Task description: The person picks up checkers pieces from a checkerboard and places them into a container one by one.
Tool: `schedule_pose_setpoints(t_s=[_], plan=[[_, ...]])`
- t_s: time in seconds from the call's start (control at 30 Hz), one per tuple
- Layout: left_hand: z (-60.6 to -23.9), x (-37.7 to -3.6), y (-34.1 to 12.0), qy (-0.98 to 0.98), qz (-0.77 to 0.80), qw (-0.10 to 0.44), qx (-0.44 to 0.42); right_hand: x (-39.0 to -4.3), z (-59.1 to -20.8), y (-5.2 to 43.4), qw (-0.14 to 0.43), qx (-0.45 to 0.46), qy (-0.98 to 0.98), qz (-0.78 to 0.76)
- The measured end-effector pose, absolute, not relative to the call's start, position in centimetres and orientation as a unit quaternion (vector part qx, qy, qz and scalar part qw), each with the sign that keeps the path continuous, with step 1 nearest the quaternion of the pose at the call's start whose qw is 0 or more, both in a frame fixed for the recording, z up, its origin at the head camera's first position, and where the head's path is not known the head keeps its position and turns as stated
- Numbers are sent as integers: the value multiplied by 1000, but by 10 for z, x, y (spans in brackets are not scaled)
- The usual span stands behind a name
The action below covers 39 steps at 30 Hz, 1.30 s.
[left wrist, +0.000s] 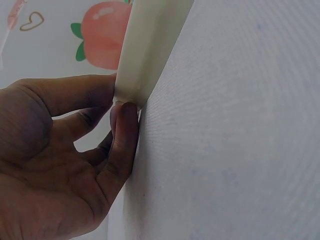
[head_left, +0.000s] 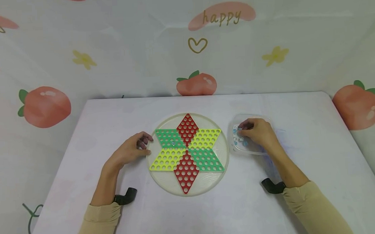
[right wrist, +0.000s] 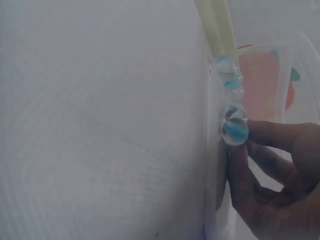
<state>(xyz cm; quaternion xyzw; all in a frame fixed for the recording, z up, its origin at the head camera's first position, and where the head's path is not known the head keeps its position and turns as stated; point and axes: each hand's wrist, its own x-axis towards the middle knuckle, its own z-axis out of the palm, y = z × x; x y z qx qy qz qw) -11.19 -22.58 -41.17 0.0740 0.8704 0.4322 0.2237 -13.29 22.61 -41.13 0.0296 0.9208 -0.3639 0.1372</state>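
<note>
A round Chinese checkers board has a star of red, yellow and green points full of holes. One clear marble sits in its upper-left green point. My left hand rests at the board's left rim, fingers loosely bent; the left wrist view shows its fingertips right at the side wall. Over a clear plastic tub right of the board, my right hand reaches in. Its thumb and finger pinch a clear marble with a blue swirl. Several similar marbles lie in the tub beside it.
The white tabletop runs around the board and tub to a back edge. Behind it hangs a pale cloth printed with peaches, hearts and flowers. Black devices are worn at both wrists, just beyond the rolled sleeves.
</note>
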Motion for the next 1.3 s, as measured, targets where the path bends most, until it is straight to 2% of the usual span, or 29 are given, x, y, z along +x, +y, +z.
schedule_pose_setpoints(t_s=[0.6,1.3], plan=[[-414,-110,-226,871,430,224,73,-133,-410,225,139,29,922,-360],[-413,-114,-225,872,426,231,65,-126,-386,217,89,19,915,-394]])
